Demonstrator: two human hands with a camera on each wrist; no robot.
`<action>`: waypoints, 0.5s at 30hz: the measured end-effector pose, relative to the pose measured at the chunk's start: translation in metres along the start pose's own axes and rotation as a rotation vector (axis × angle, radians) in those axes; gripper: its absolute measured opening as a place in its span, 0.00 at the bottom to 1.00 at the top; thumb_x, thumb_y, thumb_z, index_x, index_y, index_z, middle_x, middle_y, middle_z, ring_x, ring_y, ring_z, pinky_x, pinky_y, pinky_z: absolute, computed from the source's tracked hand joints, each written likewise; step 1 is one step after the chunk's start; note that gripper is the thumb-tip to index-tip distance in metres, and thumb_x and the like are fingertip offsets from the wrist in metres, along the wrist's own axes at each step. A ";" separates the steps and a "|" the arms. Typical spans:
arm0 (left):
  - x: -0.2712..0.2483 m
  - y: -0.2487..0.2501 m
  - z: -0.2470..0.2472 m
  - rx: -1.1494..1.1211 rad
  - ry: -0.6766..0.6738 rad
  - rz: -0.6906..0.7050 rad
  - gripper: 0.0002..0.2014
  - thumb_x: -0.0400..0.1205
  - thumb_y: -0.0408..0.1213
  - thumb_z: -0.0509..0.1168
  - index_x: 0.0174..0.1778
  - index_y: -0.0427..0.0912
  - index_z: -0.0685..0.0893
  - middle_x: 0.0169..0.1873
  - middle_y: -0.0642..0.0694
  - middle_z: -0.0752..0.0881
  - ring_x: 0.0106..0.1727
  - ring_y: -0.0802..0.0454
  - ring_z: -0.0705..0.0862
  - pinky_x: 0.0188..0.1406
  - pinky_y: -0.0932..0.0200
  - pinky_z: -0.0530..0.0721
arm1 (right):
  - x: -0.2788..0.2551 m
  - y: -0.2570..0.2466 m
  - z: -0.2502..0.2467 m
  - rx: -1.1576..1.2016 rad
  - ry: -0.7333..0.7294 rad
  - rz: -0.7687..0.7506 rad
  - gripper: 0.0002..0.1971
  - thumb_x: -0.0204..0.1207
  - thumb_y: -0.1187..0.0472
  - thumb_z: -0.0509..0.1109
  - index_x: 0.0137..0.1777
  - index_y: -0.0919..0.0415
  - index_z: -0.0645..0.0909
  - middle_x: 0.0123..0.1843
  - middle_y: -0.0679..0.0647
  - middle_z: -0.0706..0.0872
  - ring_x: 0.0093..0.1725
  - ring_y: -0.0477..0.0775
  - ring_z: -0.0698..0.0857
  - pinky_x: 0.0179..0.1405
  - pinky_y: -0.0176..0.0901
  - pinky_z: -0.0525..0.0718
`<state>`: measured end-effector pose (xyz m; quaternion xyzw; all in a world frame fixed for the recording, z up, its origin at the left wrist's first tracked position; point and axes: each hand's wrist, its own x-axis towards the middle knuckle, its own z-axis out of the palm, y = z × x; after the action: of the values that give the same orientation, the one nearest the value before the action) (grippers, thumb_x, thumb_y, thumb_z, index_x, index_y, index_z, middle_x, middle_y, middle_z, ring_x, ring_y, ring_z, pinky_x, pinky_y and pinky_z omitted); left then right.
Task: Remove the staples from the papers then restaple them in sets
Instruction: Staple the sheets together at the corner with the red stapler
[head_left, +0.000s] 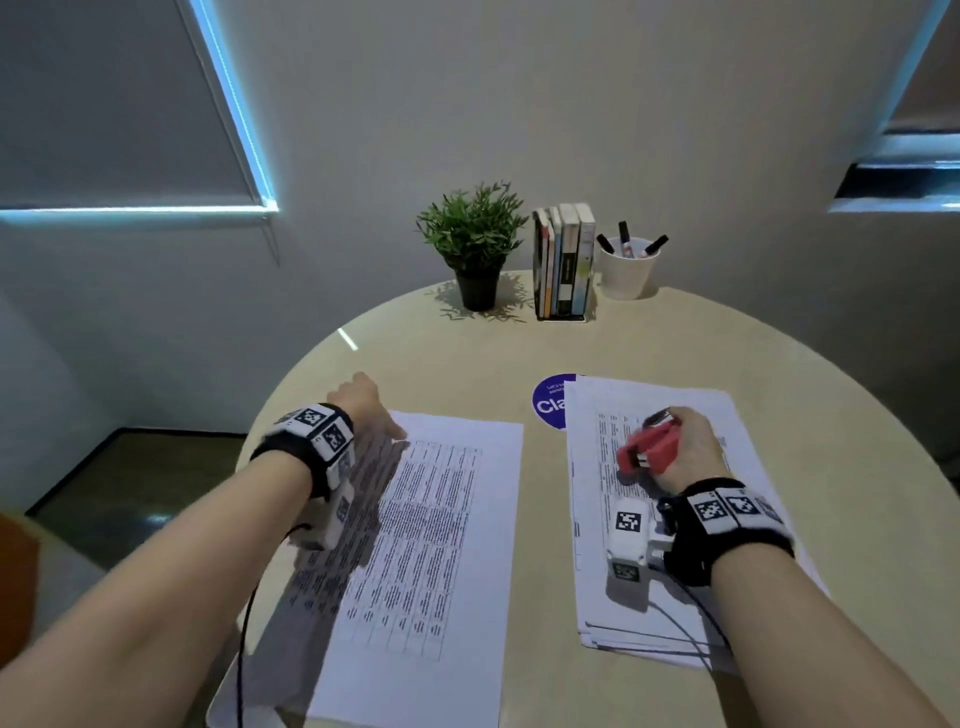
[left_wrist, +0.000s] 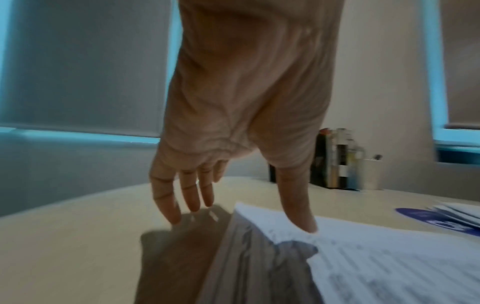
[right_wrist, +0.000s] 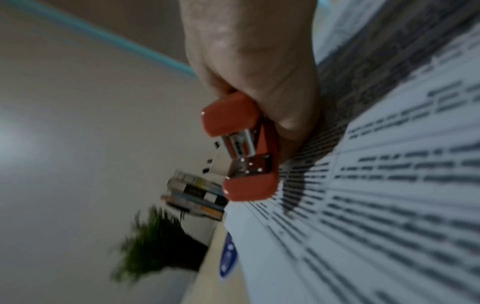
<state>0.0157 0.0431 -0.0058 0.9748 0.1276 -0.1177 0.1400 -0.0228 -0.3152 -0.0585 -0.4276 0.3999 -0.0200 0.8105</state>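
A printed set of papers (head_left: 436, 545) lies on the left of the round table. My left hand (head_left: 366, 410) is at its far left corner, fingers straight. In the left wrist view my thumb (left_wrist: 298, 207) presses on that corner of the papers (left_wrist: 376, 263) while the fingertips (left_wrist: 182, 203) touch the tabletop beside it. A thicker stack of papers (head_left: 649, 597) lies on the right. Above it my right hand (head_left: 685, 447) grips a red stapler (head_left: 649, 449). In the right wrist view the stapler (right_wrist: 244, 152) points forward with its mouth ajar over the stack (right_wrist: 376, 205).
At the table's far edge stand a potted plant (head_left: 475, 244), a row of books (head_left: 563, 260) and a white cup of markers (head_left: 628, 267). A blue round sticker (head_left: 550, 402) lies between the two paper piles. The table edge (head_left: 270, 415) runs close to my left hand.
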 end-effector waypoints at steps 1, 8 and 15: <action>0.003 -0.011 0.002 0.010 -0.020 -0.010 0.46 0.67 0.51 0.80 0.73 0.34 0.66 0.67 0.35 0.77 0.67 0.37 0.78 0.63 0.47 0.80 | 0.000 0.003 0.000 -0.041 0.024 -0.001 0.17 0.72 0.50 0.69 0.55 0.61 0.79 0.41 0.61 0.88 0.38 0.62 0.88 0.33 0.64 0.87; 0.021 -0.034 0.008 0.123 -0.119 0.159 0.43 0.65 0.52 0.81 0.75 0.53 0.69 0.69 0.40 0.74 0.71 0.39 0.72 0.70 0.39 0.74 | 0.014 0.005 -0.004 -0.149 0.040 -0.030 0.25 0.72 0.50 0.69 0.68 0.61 0.77 0.47 0.59 0.88 0.35 0.59 0.88 0.37 0.67 0.85; 0.025 -0.029 0.005 0.189 -0.121 0.167 0.47 0.64 0.54 0.81 0.75 0.45 0.66 0.71 0.42 0.71 0.73 0.40 0.70 0.70 0.40 0.73 | 0.008 0.004 0.001 -0.166 0.088 -0.067 0.17 0.76 0.53 0.69 0.61 0.59 0.75 0.46 0.61 0.87 0.33 0.59 0.88 0.31 0.65 0.85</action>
<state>0.0303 0.0740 -0.0245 0.9820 0.0255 -0.1757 0.0641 -0.0179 -0.3150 -0.0668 -0.5050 0.4206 -0.0328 0.7530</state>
